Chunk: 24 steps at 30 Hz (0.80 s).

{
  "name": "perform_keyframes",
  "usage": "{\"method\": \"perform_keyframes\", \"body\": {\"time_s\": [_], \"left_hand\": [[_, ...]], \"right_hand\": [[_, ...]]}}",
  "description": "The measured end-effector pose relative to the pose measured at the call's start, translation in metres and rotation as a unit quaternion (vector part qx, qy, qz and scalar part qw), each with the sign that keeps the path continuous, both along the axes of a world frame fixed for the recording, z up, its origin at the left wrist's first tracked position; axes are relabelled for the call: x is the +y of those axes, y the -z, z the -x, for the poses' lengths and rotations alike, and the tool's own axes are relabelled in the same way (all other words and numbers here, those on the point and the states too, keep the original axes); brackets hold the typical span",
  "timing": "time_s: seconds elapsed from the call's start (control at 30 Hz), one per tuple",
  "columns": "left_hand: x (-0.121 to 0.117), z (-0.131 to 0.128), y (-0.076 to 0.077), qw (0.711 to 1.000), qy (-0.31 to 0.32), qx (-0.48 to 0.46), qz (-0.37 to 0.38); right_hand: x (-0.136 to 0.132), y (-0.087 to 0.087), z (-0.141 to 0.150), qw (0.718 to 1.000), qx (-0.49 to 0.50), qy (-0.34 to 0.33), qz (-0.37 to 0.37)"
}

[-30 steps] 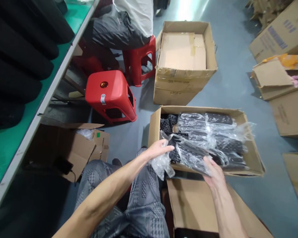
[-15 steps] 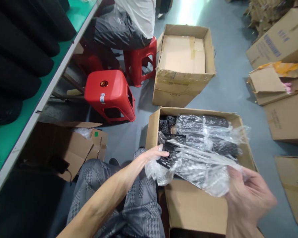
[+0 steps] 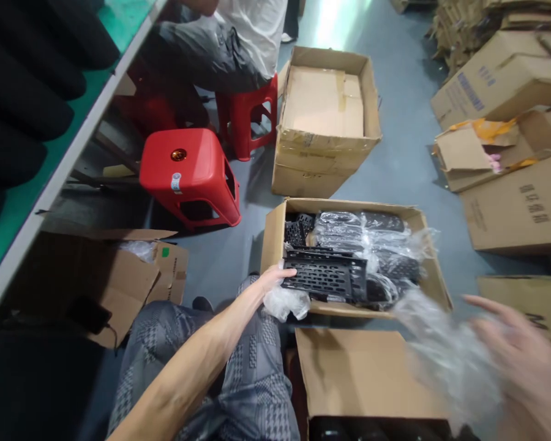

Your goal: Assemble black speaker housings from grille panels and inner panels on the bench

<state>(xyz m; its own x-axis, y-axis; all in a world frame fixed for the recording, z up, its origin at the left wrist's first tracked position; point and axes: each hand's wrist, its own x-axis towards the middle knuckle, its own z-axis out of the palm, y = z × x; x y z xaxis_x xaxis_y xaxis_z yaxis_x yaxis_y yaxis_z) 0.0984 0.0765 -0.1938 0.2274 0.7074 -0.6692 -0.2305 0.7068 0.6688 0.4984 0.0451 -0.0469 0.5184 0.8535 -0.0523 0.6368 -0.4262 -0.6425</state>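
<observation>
My left hand (image 3: 274,278) grips the left end of a black perforated metal-or-plastic tray (image 3: 324,275), its thumb over the slotted face. Crumpled clear plastic (image 3: 287,303) hangs beneath that hand. The tray is bare and tilted above the near-left part of an open carton (image 3: 434,285). In the carton lie several black pieces wrapped in clear plastic (image 3: 362,236) and, at its left end, unwrapped perforated black pieces (image 3: 298,229). To the right, my right hand (image 3: 518,349) is blurred by motion, with a loose clear plastic bag (image 3: 459,361) trailing from it.
Another open carton (image 3: 349,367) stands nearest me, with dark things inside. Beyond are a tall carton (image 3: 321,162) and a red stool (image 3: 183,159). A seated person (image 3: 252,37) is by the green-topped table (image 3: 57,147). More cartons (image 3: 518,202) stand at right.
The plastic bag has come off the black tray as my right hand drew it to the right. My left hand has kept hold of the tray, now uncovered.
</observation>
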Motion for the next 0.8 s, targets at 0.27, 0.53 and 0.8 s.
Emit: {"method": "perform_keyframes", "body": {"time_s": [0.27,0.53,0.8], "left_hand": [[0.007,-0.012,-0.001,0.955,0.046,0.288,-0.06],[0.01,-0.012,-0.029,0.887,0.139,0.427,-0.108],[-0.013,-0.002,-0.054,0.888,0.034,0.413,-0.196]], "right_hand": [[0.021,0.127,-0.015,0.938,-0.129,-0.006,0.323],[0.053,0.173,0.01,0.911,-0.207,-0.065,0.351],[0.026,0.146,0.008,0.923,-0.202,-0.148,0.293]]}}
